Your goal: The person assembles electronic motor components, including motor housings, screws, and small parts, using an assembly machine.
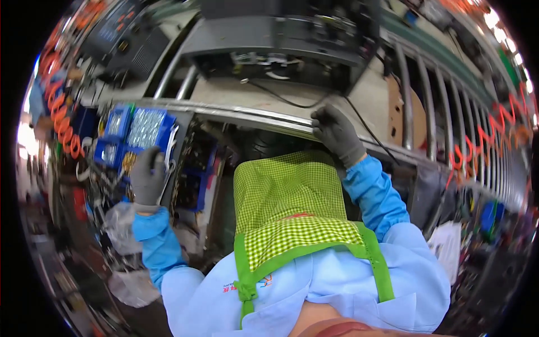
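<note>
My left hand (pixel 149 178), in a grey glove, reaches over the near edge of a group of blue parts bins (pixel 166 130). Its fingers point forward and are slightly apart, beside some small brass-coloured parts (pixel 129 162). Silvery screws or similar small fasteners (pixel 147 127) fill the larger bin just ahead of it. My right hand (pixel 337 133), also gloved in grey, is at the metal rail (pixel 264 117) along the bench front. Its fingers are curled together, and whatever they may hold is too small to make out. A dark machine housing (pixel 281 42) with an open lower front stands beyond the rail.
A black cable (pixel 286 103) runs from under the housing across the bench. Metal rollers (pixel 424 106) lie to the right, with a brown board (pixel 408 115) among them. Orange coiled hoses hang at both sides. A dark control box (pixel 120 42) stands far left; clear plastic bags (pixel 120 227) hang near my left forearm.
</note>
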Available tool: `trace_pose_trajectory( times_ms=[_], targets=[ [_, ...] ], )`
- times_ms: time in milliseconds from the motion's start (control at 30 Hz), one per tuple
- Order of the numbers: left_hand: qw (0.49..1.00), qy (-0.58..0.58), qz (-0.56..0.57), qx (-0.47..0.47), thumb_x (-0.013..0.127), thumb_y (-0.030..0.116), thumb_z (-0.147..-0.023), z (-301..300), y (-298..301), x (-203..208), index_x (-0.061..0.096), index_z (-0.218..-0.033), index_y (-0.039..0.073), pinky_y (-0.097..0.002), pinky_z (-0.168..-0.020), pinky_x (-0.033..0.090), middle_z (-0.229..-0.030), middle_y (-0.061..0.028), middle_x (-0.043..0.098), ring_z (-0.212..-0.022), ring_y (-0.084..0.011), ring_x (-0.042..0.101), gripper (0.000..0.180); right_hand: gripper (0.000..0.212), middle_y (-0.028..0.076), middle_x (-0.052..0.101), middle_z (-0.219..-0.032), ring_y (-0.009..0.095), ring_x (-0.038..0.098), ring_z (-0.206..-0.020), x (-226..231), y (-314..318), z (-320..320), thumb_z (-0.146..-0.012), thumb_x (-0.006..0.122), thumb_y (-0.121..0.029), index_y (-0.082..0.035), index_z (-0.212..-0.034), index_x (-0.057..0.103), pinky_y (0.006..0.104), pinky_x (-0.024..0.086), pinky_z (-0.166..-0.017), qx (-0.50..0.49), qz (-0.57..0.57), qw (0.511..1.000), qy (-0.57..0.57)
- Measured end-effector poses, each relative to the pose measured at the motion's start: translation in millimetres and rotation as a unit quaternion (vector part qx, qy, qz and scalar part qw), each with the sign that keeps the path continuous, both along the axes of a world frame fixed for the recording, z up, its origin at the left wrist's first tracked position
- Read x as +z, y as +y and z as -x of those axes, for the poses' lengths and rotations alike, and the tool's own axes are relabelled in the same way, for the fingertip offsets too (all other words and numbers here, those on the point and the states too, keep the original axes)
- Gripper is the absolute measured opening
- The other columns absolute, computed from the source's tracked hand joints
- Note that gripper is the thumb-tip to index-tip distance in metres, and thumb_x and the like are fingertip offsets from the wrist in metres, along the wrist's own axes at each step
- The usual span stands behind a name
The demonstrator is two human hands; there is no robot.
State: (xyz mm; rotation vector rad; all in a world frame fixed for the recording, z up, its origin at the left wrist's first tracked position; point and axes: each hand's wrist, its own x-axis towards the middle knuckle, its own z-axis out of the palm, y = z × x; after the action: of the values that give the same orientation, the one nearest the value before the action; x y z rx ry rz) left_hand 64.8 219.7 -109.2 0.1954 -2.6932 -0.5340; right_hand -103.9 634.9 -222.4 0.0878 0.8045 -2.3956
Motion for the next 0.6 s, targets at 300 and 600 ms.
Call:
trace_pose_trajectory(
  times_ms=[300,600],
  targets=[
    [0.948,-0.024,-0.026,-0.317,0.058,0.022,-0.084,128,194,-35,0.062,-0.096,0.004,-0.0389,-0.073,0.047,-0.090,-0.0151,0.062,-0.084,-0.0336,0.059,0.022,0.021,0.005,0.058,-0.082,0.013,0.056,-0.073,-16,71,-29,-0.093,0.049,-0.024,-0.006,-0.086,0.057,0.0252,0.047,-0.064,-0.106,0.017,0.993,-0.045],
    [0.930,-0.048,-0.011,-0.363,0.058,0.027,-0.081,151,288,-120,0.060,-0.099,0.007,-0.0418,-0.077,0.047,-0.096,-0.0128,0.060,-0.090,-0.0322,0.058,0.026,0.029,0.012,0.061,-0.101,0.023,0.060,-0.089,-34,113,2,-0.089,0.050,-0.023,0.001,-0.104,0.059,0.0325,0.047,-0.080,-0.091,-0.552,0.761,0.328]
  ],
)
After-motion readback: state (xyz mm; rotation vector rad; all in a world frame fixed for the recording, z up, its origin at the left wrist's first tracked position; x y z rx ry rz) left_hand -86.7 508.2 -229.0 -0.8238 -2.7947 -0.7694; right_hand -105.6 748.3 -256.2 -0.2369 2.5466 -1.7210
